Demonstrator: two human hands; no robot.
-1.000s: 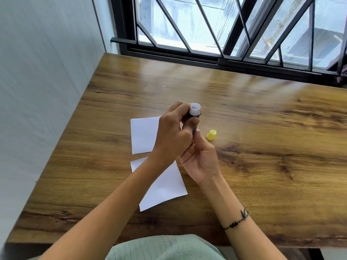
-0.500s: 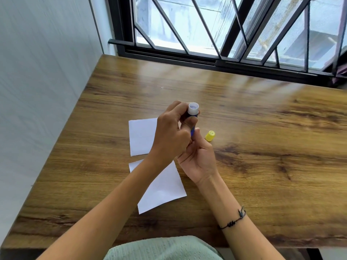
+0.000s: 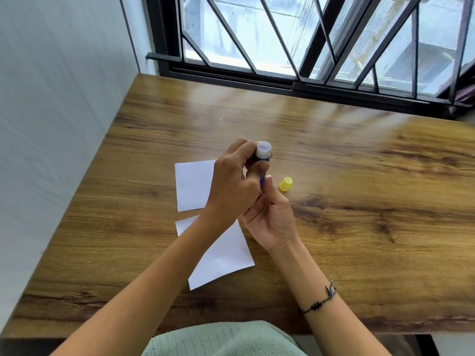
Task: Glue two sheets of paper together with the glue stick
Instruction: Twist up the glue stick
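Observation:
An uncapped blue glue stick stands upright above the table, its white collar and pale purple tip facing up. My left hand wraps around its upper body. My right hand holds its lower end from below, palm turned up. The yellow cap lies on the wooden table just right of my hands. Two white paper sheets lie flat, apart from each other: the far sheet left of my left hand, the near sheet partly under my left forearm.
A white wall runs along the table's left edge. A black barred window frame closes off the far edge. Bare wood stretches across the right half. My pale green clothing shows at the near edge.
Both hands keep hold of the glue stick in nearly the same place. The view has shifted slightly; papers and cap lie as before.

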